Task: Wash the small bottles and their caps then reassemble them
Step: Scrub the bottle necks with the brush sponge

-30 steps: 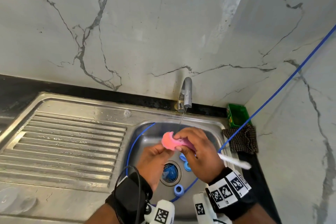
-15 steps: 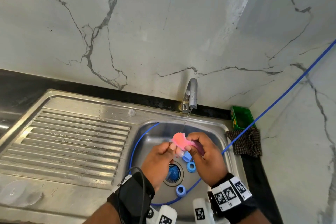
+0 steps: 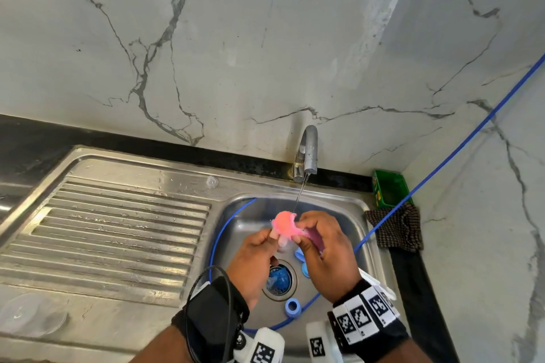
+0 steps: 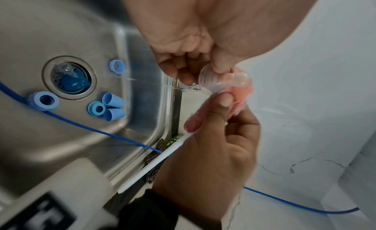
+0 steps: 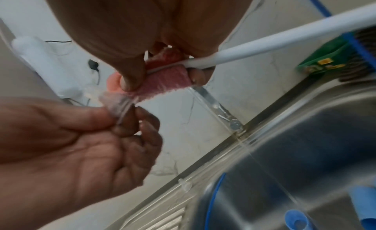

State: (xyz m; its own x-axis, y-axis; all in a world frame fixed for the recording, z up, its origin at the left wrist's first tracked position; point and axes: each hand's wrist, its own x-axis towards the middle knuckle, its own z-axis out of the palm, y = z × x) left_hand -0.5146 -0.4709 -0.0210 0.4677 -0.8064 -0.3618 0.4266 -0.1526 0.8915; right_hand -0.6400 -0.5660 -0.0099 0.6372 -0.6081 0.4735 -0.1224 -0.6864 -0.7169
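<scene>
Over the sink basin my left hand (image 3: 275, 238) pinches a small clear bottle (image 4: 211, 79) between thumb and fingers. My right hand (image 3: 299, 234) grips a bottle brush by its pink sponge head (image 3: 284, 222), which lies against the bottle (image 5: 116, 101). The brush's white handle (image 4: 154, 161) runs back past my right wrist. A thin stream from the tap (image 3: 306, 150) lands on the sponge. Several blue caps (image 4: 112, 100) lie on the basin floor around the drain (image 4: 69, 77), one of them (image 3: 292, 306) near the front.
A blue cable (image 3: 442, 168) crosses from the right wall and loops round the basin. A green box (image 3: 389, 191) and a checked cloth (image 3: 395, 230) sit at the sink's right corner. The ribbed draining board (image 3: 103, 230) lies left, with a clear round lid (image 3: 32, 315) near the front.
The brush has turned in my right hand: its white handle no longer sticks out to the right, and the pink head now sits under the stream. Both hands stay over the basin.
</scene>
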